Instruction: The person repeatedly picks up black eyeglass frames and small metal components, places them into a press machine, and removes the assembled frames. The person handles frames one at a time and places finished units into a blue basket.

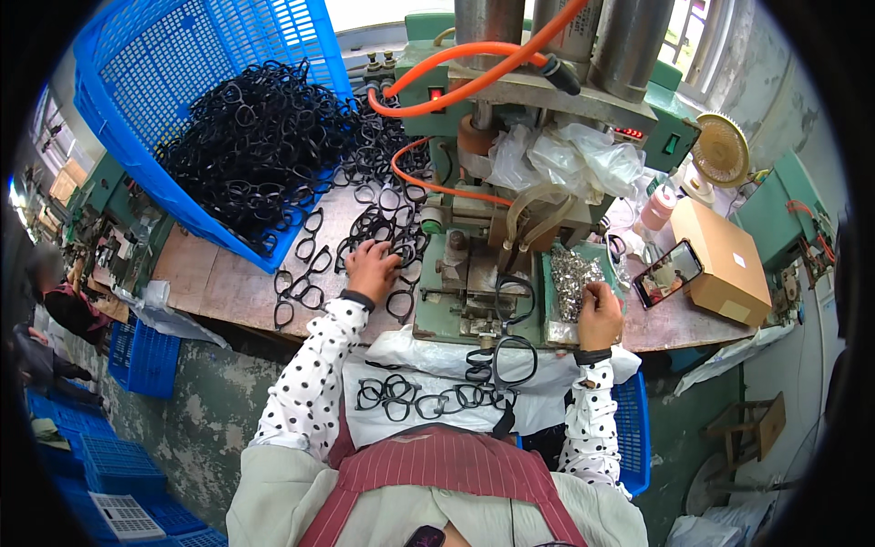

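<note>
My left hand (pixel 372 272) rests on a loose heap of black eyeglass frames (pixel 389 217) left of the press, its fingers spread and bent over them. My right hand (pixel 599 316) is closed in a pinch at the right edge of a green tray holding small shiny metal parts (pixel 572 278). Whatever lies between those fingertips is too small to make out. Between the hands, one black eyeglass frame (pixel 516 338) sits at the front of the green press (pixel 437 313), one rim above the other. More frames (pixel 430 404) lie on the white cloth across my lap.
A tilted blue crate (pixel 196 219) full of black frames stands at the left. Orange hoses (pixel 456 64) loop across the press. To the right are a phone (pixel 668 273), a cardboard box (pixel 720 260) and a pink spool (pixel 658 208). A blue basket (pixel 633 428) stands below my right arm.
</note>
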Tool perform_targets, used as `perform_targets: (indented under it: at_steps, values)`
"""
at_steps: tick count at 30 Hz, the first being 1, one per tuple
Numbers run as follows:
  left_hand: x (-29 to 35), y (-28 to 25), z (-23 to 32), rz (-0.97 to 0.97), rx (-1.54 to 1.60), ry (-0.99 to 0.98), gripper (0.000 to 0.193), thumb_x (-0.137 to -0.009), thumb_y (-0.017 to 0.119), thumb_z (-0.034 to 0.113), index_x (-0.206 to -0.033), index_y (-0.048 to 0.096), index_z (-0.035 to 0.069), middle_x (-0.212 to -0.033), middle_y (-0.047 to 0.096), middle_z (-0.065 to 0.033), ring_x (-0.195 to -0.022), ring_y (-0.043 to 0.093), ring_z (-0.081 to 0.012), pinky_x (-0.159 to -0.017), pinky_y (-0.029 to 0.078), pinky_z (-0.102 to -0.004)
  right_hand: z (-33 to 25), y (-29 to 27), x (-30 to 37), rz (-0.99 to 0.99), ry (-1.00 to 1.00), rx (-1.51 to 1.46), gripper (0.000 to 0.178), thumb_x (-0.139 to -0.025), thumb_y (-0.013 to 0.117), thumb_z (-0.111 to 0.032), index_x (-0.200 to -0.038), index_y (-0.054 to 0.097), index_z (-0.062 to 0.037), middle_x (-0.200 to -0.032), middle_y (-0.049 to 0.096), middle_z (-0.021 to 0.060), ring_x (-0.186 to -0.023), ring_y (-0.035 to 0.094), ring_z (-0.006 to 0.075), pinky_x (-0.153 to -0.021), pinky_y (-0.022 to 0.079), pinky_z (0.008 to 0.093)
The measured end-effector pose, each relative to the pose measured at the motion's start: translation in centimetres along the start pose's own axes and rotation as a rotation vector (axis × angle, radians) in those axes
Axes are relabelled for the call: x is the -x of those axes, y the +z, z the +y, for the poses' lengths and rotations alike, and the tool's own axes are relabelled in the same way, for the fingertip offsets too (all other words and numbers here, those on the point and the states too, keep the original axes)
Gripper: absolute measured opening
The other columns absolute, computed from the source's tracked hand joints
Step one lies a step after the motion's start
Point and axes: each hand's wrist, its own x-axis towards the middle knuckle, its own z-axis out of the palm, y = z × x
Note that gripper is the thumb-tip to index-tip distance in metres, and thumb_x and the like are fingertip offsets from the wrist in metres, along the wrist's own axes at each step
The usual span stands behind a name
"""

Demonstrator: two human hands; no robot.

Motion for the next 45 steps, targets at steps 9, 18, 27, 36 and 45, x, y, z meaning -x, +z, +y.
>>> perform_targets:
  at_steps: [9,18,27,36,45]
  values:
    - [0.3,-6.6,6.0,0.432,0.951,-0.272,0.033,-0.097,0.056,0.020,-0.125,0.051,0.003,-0.096,0.058,-0.0046,-0.084,0.056,-0.0126,-0.072,0.045,-0.0260,-2.9,1.5,-0.7,0.060,-0.035,-0.077,0.008,-0.088,0.059,-0.004,-0.095,0.061,-0.0063,-0.083,0.068,0.0148,-0.074,0.065,0.0351,-0.064,0.050,0.0414]
    - [-1.3,-15.0,15.4,0.511,0.750,0.074,0.017,-0.094,0.058,0.010,-0.106,0.061,-0.001,-0.090,0.063,-0.0127,-0.078,0.059,-0.0236,-0.072,0.046,-0.0301,-8.7,1.2,-1.8,0.056,0.113,-0.552,0.011,-0.078,0.071,-0.001,-0.088,0.072,-0.0039,-0.081,0.066,0.0101,-0.074,0.061,0.0193,-0.067,0.048,0.0277]
    - [-5.1,-16.9,17.3,0.473,1.096,-0.080,0.015,-0.097,0.057,0.010,-0.105,0.061,-0.003,-0.092,0.066,-0.0087,-0.082,0.067,-0.0163,-0.073,0.052,-0.0253,-14.2,0.6,-0.8,-0.054,0.125,-0.682,0.027,-0.069,0.078,-0.002,-0.095,0.068,-0.0017,-0.087,0.062,0.0073,-0.080,0.060,0.0177,-0.074,0.048,0.0283]
    - [-4.9,-16.5,16.8,0.452,1.097,-0.062,0.017,-0.097,0.057,0.012,-0.105,0.061,-0.003,-0.092,0.065,-0.0081,-0.082,0.068,-0.0156,-0.072,0.052,-0.0251,-15.8,2.6,-0.7,-0.029,0.243,-0.900,0.047,-0.070,0.074,0.006,-0.111,0.051,0.0046,-0.090,0.062,0.0097,-0.079,0.063,0.0149,-0.071,0.051,0.0268]
    - [-1.6,-15.3,17.4,0.277,0.791,0.485,0.039,-0.072,0.062,-0.003,-0.110,0.063,0.003,-0.091,0.062,-0.0082,-0.084,0.060,-0.0288,-0.084,0.046,-0.0412,-14.2,3.9,-0.5,0.006,0.122,-0.893,0.050,-0.070,0.076,0.004,-0.114,0.050,0.0028,-0.091,0.063,0.0093,-0.080,0.062,0.0153,-0.074,0.051,0.0286]
